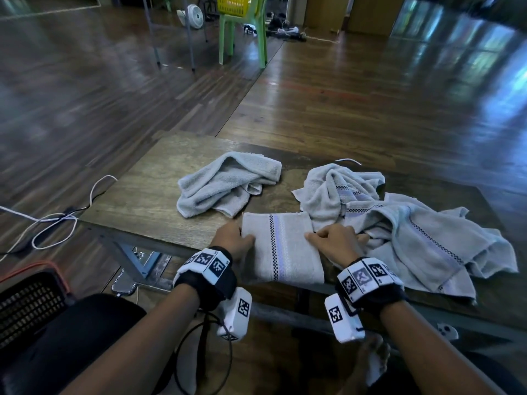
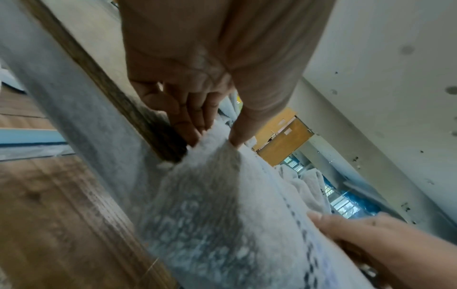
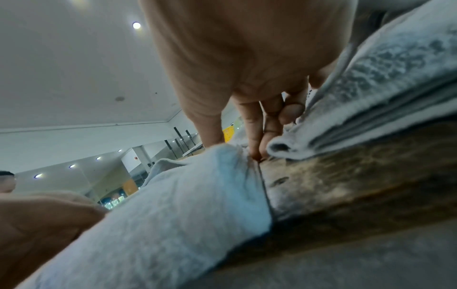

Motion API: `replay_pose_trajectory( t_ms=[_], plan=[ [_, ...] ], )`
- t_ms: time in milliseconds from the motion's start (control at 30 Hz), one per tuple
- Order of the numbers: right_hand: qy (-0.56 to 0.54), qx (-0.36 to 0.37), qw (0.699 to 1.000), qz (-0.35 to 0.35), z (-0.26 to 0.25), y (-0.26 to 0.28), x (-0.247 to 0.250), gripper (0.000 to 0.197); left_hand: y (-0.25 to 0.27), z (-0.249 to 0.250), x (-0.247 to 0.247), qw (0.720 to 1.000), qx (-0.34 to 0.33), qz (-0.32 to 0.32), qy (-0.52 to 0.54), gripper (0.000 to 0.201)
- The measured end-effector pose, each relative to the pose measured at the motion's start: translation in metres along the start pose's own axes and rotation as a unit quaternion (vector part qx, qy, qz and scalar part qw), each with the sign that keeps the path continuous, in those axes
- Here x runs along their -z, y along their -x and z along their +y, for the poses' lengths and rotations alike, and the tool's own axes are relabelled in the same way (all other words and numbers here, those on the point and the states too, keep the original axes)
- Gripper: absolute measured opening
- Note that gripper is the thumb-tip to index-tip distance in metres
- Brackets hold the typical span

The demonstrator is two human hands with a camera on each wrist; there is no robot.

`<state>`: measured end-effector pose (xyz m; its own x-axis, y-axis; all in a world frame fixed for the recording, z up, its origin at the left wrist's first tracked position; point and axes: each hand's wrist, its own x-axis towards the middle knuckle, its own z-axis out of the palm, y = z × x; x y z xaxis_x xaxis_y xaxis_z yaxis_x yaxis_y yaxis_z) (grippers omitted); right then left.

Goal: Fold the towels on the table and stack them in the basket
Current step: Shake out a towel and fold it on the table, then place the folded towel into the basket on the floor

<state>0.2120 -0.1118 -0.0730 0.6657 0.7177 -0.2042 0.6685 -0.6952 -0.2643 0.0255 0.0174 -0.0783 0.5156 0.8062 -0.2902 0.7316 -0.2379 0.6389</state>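
A folded grey towel (image 1: 281,246) with a checked stripe lies at the table's near edge, its near end hanging over. My left hand (image 1: 235,238) pinches its left edge (image 2: 217,144), thumb on top, fingers beneath. My right hand (image 1: 332,240) pinches the right edge, thumb on top of the towel (image 3: 188,195) and fingers tucked under. A crumpled plain towel (image 1: 225,183) sits behind on the left. Two loose striped towels (image 1: 399,223) are heaped on the right. A dark mesh basket (image 1: 27,303) with an orange rim stands on the floor at my left.
The wooden table (image 1: 142,189) has bare surface at its left part. White cables (image 1: 57,220) trail on the floor to the left. A green chair (image 1: 242,32) carrying a yellow basket stands far back, beside a small fan (image 1: 194,12).
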Motion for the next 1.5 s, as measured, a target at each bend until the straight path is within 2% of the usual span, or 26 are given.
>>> replay_pose_trajectory(
  t_ms=[133,267,367,533,667,733,767,867,967,1100,1200,1333,1433,1500],
  plan=[
    [-0.083,-0.023,0.995,-0.04,0.005,-0.012,-0.005,0.047,-0.001,0.003,0.004,0.999,0.015,-0.032,0.02,0.035],
    [-0.113,-0.017,0.99,-0.077,0.0,-0.013,-0.007,0.042,0.0,0.006,0.005,0.995,0.035,-0.055,0.08,0.033],
    [-0.147,-0.011,0.986,-0.078,-0.004,-0.009,-0.006,0.049,0.002,0.008,0.006,0.99,0.044,-0.05,0.125,0.031],
    [-0.21,0.016,0.974,-0.08,-0.012,-0.002,-0.003,0.035,0.009,0.004,0.009,0.97,0.085,-0.046,0.225,0.029],
    [-0.303,0.014,0.949,-0.088,-0.007,0.006,0.005,0.018,0.02,0.002,0.012,0.948,0.105,-0.066,0.293,0.019],
    [-0.35,-0.009,0.929,-0.12,-0.006,0.016,0.013,0.015,0.03,0.005,0.016,0.938,0.106,-0.076,0.321,0.031],
    [-0.381,-0.029,0.914,-0.138,-0.005,0.021,0.016,0.016,0.037,0.008,0.02,0.932,0.106,-0.077,0.337,0.03],
    [-0.448,-0.055,0.881,-0.143,-0.006,0.04,0.032,0.013,0.059,0.015,0.03,0.918,0.087,-0.081,0.377,0.02],
    [-0.448,-0.023,0.886,-0.114,-0.014,0.065,0.057,0.008,0.084,0.024,0.046,0.915,0.054,-0.072,0.394,0.007],
    [-0.446,0.027,0.891,-0.074,-0.027,0.101,0.101,0.019,0.118,0.043,0.075,0.906,-0.008,-0.041,0.422,0.018],
    [-0.438,0.064,0.896,-0.042,-0.036,0.123,0.132,0.018,0.143,0.06,0.098,0.901,-0.054,-0.021,0.431,0.009],
    [-0.408,0.105,0.907,-0.017,-0.049,0.148,0.164,0.026,0.17,0.075,0.126,0.898,-0.1,0.008,0.429,0.007],
    [-0.42,0.131,0.898,-0.022,-0.064,0.159,0.176,0.025,0.186,0.074,0.145,0.896,-0.115,0.035,0.428,0.023],
    [-0.428,0.149,0.891,-0.033,-0.077,0.164,0.179,0.025,0.196,0.067,0.156,0.894,-0.113,0.062,0.429,0.026]
  ],
)
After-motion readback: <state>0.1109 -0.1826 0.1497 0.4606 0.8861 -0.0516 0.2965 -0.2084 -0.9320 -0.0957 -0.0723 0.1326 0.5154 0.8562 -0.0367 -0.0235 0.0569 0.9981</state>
